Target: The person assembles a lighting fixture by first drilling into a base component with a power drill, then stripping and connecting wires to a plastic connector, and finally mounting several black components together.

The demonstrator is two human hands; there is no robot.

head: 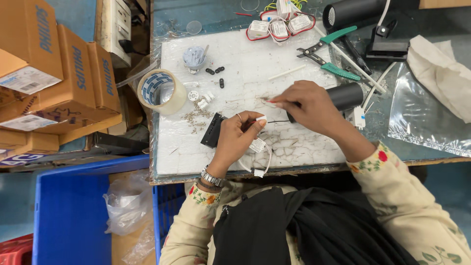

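Both hands work mid-board on wiring: left hand (237,135) pinched on a white connector (260,119), right hand (308,105) closed on a thin tool (269,101), likely seating a wire, needing steady aim

The left hand (239,139) pinched a small white connector (260,119) between its fingers (249,119), white wires (263,158) looping below them. The right hand (310,107) held a thin red wire (269,100) just above, fingers closed. A black cylinder lamp (347,95) lay behind the right fingers on the white tabletop (245,59); green-handled pliers (329,53) lay farther off.
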